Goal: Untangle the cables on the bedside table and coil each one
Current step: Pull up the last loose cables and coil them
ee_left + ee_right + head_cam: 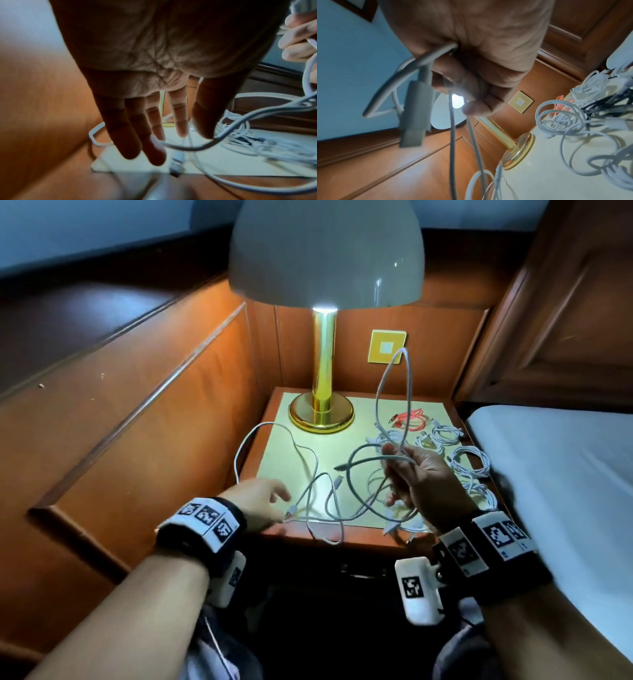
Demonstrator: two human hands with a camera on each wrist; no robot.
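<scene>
My right hand (399, 470) is raised over the bedside table (287, 537) and grips a grey cable (407, 378) in loose loops. One loop stands up toward the wall. In the right wrist view the right hand (467, 102) has its fingers curled round the grey cable (423, 60), and the plug (414, 112) hangs beside them. My left hand (279, 505) reaches down at the table's front left with straight fingers (154, 148). It is just over the end plug (176, 162) of a white cable (239, 453). I cannot tell whether it touches the plug.
A brass lamp (322, 412) stands at the back of the table's pale mat (342, 446). Several coiled white cables (469, 460) and a red cable (409, 419) lie at the right. A bed (548, 474) borders the right side, wood panelling the left.
</scene>
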